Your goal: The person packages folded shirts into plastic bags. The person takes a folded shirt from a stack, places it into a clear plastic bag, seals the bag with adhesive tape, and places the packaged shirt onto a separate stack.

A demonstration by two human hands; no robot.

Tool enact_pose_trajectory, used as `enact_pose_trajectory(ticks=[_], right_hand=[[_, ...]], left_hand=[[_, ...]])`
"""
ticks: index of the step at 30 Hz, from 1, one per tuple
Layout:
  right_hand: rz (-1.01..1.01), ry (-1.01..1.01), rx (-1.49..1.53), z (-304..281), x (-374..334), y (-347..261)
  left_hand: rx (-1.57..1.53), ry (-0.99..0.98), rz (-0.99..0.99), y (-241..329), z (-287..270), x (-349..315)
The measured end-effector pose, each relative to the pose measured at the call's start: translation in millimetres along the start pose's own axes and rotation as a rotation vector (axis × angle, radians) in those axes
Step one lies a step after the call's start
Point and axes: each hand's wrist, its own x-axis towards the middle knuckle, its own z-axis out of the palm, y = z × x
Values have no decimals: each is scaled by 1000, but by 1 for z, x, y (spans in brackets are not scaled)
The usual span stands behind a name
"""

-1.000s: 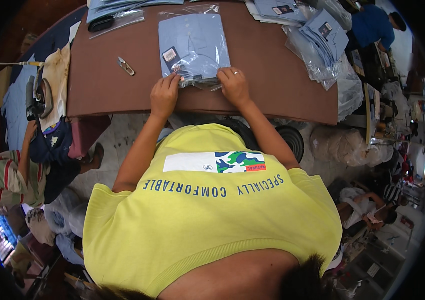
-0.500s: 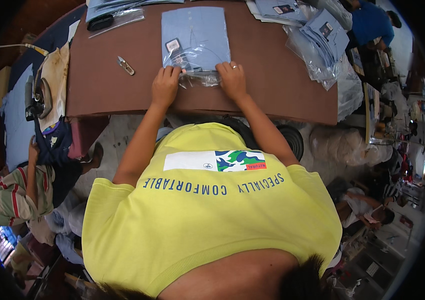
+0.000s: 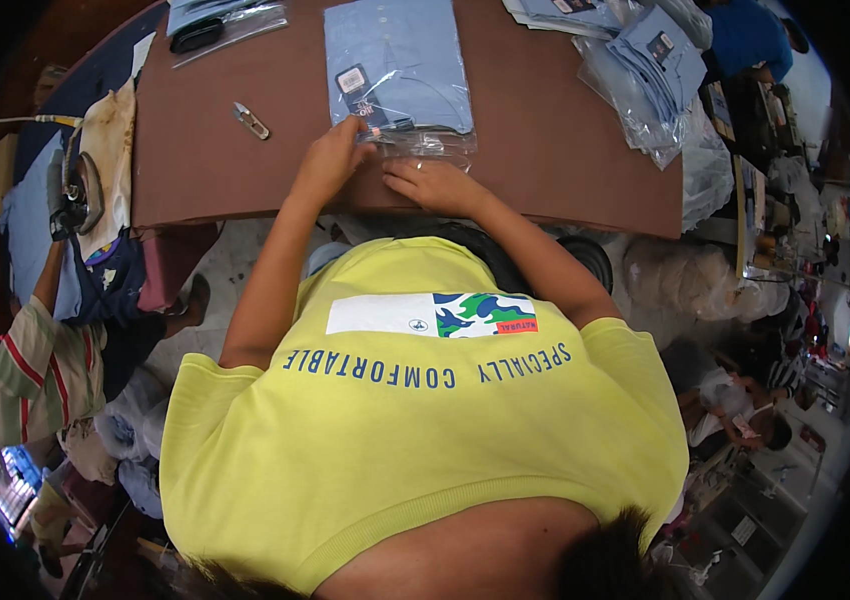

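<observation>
A folded light blue shirt [image 3: 400, 45] lies inside a clear plastic bag [image 3: 435, 145] on the brown table, with a dark hang tag [image 3: 353, 82] showing through the film. My left hand [image 3: 330, 167] is at the bag's near left corner, its fingers bent onto the film; the fingertips are partly hidden. Beside it, my right hand [image 3: 437, 187] lies low along the near edge of the bag, fingers stretched to the left and holding nothing. Left of the bag rests a small pair of thread snips [image 3: 251, 120].
More bagged blue shirts [image 3: 653, 75] are stacked at the right of the brown table [image 3: 565, 160], and another pile [image 3: 210, 15] lies at the far left. An iron [image 3: 90, 190] stands on the left, where a person in a striped shirt [image 3: 40, 375] works beside it.
My right hand has let go of the bag's near right side and moved left and nearer, toward my left hand. The bag's near edge now lies flatter.
</observation>
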Motion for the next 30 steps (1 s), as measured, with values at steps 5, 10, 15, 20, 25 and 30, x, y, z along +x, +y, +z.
enact_pose_trajectory(ticks=[5, 10, 15, 20, 25, 30], right_hand=[[104, 171, -218, -12, 15, 6], [336, 147, -211, -22, 18, 16], [586, 363, -27, -28, 27, 22], [26, 242, -211, -30, 30, -7], [16, 285, -274, -23, 44, -5], [-4, 68, -197, -1, 33, 7]], left_hand=[[53, 82, 219, -17, 3, -6], [35, 98, 169, -15, 7, -5], [4, 43, 13, -12, 6, 0], [-39, 148, 64, -29, 12, 9], [-79, 99, -1, -30, 3, 14], [-227, 62, -122, -32, -2, 21]])
